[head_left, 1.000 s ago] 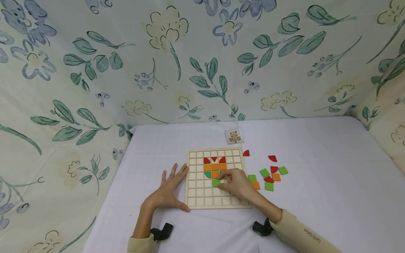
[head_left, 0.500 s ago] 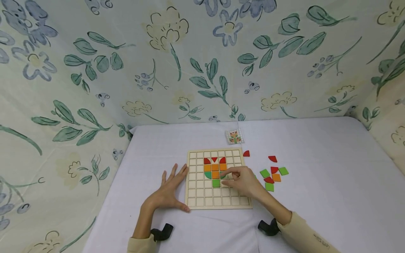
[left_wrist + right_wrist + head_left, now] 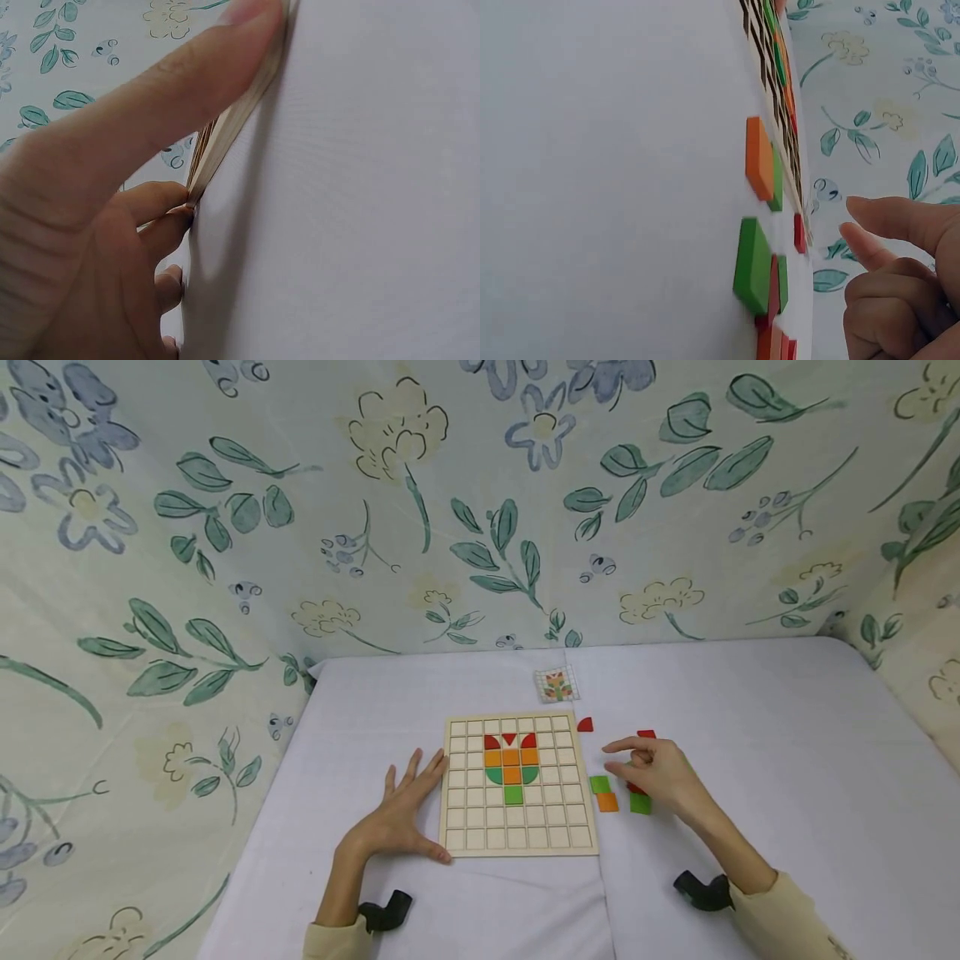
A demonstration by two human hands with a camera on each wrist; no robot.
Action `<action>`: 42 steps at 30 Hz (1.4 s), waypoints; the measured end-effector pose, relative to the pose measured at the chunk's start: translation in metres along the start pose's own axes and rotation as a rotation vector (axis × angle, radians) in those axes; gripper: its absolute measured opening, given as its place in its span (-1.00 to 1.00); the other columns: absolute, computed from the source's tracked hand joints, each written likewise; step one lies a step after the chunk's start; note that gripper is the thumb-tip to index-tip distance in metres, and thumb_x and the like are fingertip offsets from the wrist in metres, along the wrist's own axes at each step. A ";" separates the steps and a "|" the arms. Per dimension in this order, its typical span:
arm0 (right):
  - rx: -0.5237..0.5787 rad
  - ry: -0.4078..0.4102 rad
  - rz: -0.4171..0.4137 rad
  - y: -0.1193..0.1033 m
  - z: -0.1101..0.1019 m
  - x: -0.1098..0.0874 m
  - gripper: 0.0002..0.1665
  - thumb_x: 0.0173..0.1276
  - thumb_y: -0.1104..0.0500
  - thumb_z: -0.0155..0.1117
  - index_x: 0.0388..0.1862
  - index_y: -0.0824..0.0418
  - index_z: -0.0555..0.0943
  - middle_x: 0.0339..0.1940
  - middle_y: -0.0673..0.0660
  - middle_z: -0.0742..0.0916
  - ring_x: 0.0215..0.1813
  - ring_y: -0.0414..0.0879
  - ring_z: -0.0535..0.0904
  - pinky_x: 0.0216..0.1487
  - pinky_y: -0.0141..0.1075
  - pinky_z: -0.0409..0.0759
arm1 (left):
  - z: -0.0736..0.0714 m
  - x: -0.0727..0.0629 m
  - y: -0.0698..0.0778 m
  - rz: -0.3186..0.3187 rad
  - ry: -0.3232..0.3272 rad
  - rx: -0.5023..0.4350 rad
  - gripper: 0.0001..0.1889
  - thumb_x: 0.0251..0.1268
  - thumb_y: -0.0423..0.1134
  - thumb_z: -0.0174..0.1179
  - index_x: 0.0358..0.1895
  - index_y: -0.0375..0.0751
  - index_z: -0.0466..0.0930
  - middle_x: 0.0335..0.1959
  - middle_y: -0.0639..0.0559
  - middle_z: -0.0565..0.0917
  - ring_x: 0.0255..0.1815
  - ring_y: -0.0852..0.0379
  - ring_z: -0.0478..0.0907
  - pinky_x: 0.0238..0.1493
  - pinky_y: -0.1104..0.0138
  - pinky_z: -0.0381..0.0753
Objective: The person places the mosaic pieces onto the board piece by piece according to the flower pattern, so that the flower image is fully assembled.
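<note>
You are sitting at a big white table [image 3: 750, 710]. A wooden board [image 3: 517, 839] with little squares is lying in the middle, near you. Your left hand [image 3: 397, 818] is lying flat with fingers spread, pressing on the board's left edge. Your right hand [image 3: 656, 772] is hovering over the loose tiles [image 3: 640, 803] just right of the board. Its fingers are loosely bent, with the pointer finger sticking out, and it is holding nothing. A green tile [image 3: 513, 794] is sitting in the board, under the orange ones.
</note>
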State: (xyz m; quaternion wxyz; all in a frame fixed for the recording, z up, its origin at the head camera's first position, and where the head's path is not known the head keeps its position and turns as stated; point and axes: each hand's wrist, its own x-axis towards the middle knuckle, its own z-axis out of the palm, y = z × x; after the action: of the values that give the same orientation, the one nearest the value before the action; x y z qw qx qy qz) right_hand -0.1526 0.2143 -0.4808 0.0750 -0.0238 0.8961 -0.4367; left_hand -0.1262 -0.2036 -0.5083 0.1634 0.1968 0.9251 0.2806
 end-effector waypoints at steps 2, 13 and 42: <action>-0.010 0.006 0.021 0.007 -0.008 -0.002 -0.63 0.35 0.14 0.47 0.08 0.28 0.74 -0.70 -0.06 0.29 -0.62 -0.22 0.21 -0.62 -0.40 0.13 | 0.000 0.000 0.001 -0.003 0.000 0.002 0.55 -0.42 0.27 0.71 0.71 -0.05 -0.13 0.76 0.08 -0.16 0.76 -0.22 -0.47 0.59 -0.37 -0.60; -0.077 0.052 0.109 0.037 -0.026 -0.010 -0.53 0.40 0.04 0.41 0.19 0.25 0.68 -0.66 0.01 0.37 -0.61 -0.14 0.23 -0.66 -0.30 0.18 | 0.001 0.001 0.002 -0.011 0.019 -0.009 0.55 -0.45 0.26 0.73 0.71 -0.03 -0.10 0.75 0.11 -0.14 0.76 -0.20 -0.46 0.59 -0.38 -0.60; -0.039 0.046 0.151 0.053 -0.047 0.025 -0.49 0.41 0.20 0.38 0.30 0.33 0.62 -0.65 0.01 0.38 -0.57 -0.13 0.29 -0.60 -0.33 0.19 | 0.003 0.002 0.003 -0.038 0.033 -0.007 0.52 -0.42 0.25 0.72 0.71 -0.01 -0.09 0.75 0.13 -0.12 0.76 -0.20 -0.45 0.59 -0.36 -0.62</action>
State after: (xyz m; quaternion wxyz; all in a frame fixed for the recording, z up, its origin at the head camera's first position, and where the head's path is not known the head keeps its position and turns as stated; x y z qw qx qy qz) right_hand -0.1829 0.2813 -0.4967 0.0867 0.0526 0.9052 -0.4127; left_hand -0.1260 -0.1991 -0.5095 0.1542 0.1741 0.9303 0.2838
